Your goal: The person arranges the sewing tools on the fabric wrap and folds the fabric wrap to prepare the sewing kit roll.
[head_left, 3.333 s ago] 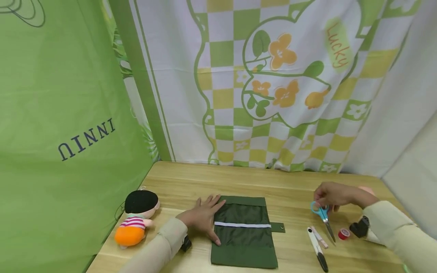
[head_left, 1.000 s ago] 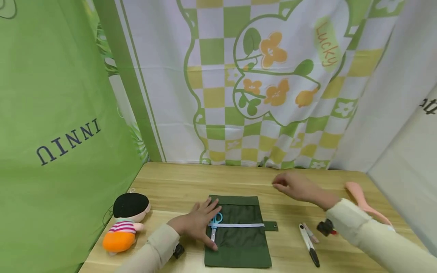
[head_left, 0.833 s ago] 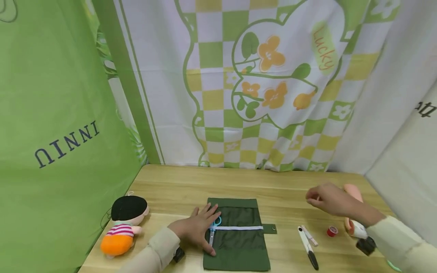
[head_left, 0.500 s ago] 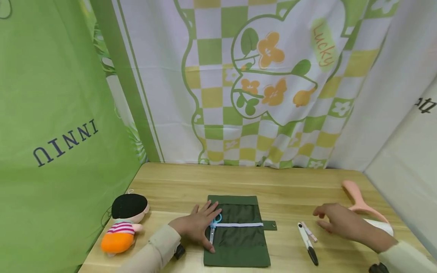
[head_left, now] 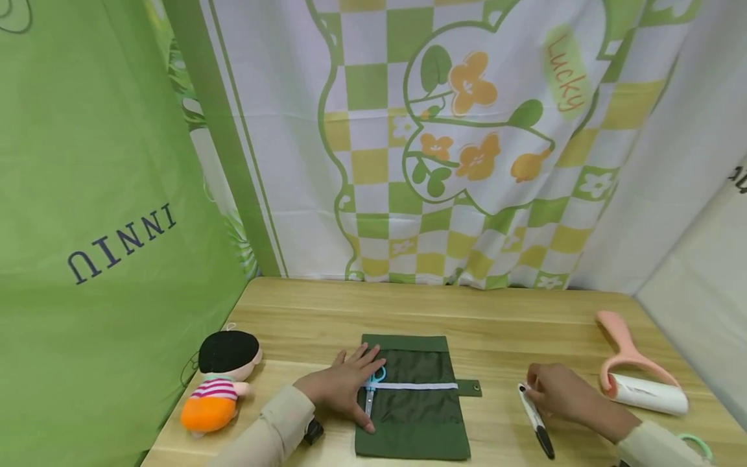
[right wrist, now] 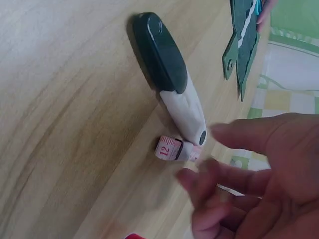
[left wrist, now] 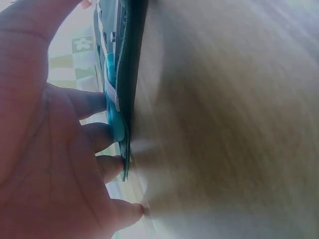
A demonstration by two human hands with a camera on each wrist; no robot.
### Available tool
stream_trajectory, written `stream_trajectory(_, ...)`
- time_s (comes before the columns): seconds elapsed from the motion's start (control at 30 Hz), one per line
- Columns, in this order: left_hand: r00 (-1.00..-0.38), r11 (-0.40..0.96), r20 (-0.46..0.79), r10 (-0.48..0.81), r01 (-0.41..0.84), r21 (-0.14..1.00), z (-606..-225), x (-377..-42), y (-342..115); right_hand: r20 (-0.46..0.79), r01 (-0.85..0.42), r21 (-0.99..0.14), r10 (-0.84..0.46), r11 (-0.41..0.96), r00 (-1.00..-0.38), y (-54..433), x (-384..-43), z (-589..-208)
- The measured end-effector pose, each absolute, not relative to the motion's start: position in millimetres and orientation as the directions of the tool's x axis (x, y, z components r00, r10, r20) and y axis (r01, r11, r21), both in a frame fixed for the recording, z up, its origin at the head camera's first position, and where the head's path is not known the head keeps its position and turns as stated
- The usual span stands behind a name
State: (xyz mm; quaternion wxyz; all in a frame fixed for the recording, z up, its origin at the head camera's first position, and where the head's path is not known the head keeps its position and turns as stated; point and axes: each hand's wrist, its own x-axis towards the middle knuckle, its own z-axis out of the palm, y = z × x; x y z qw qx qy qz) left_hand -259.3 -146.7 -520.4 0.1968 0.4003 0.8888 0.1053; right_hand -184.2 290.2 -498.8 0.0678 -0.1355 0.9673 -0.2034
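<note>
My left hand point(head_left: 341, 387) lies with spread fingers over the left edge of a dark green cloth pouch point(head_left: 414, 442). Under those fingers, blue-handled scissors point(head_left: 369, 397) lie at the pouch's white elastic band; the left wrist view shows the blue handle point(left wrist: 115, 128) passing behind the band. To the right, my right hand point(head_left: 563, 395) is low over the table, beside a slim white tool with a black end point(head_left: 537, 421). In the right wrist view, its thumb and fingers stand apart near a rolled measuring tape point(right wrist: 169, 148), which touches or nearly touches the white tool; no grip is visible.
A pink-handled lint roller point(head_left: 648, 394) lies at the far right, with a pale green ring-shaped thing point(head_left: 696, 444) before it. A doll point(head_left: 218, 379) lies on the left. Something red point(right wrist: 133, 236) shows at the right wrist view's bottom edge. Curtains hang behind the table.
The scissors, earlier in my right hand, now lie on the pouch under my left hand. My right hand has swung back right and come down by the measuring tape. My left hand stays on the pouch.
</note>
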Motion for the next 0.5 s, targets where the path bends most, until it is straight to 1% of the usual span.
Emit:
stream_trajectory(0.13, -0.599, 0.656, -0.269, 0.754, 0.670, 0.347, -517, -260, -146, -0.078, -0.165, -0.387, -0.211, 0.907, -0.974, 281, -182, -501)
stream_trajectory(0.33, -0.600, 0.654, -0.262, 0.756, 0.673, 0.345, -520, -261, -146, -0.043, -0.104, -0.269, -0.120, 0.958, -0.992, 266, -179, -507)
stream_trajectory(0.43, -0.600, 0.650, -0.255, 0.758, 0.664, 0.370, -521, -262, -148, -0.036, -0.090, -0.267, -0.104, 0.960, -0.994, 261, -182, -499)
stream_trajectory(0.5, -0.609, 0.650, -0.240, 0.756, 0.659, 0.378, -521, -263, -149, -0.031, -0.094, -0.298, -0.108, 0.950, -0.994, 258, -189, -486)
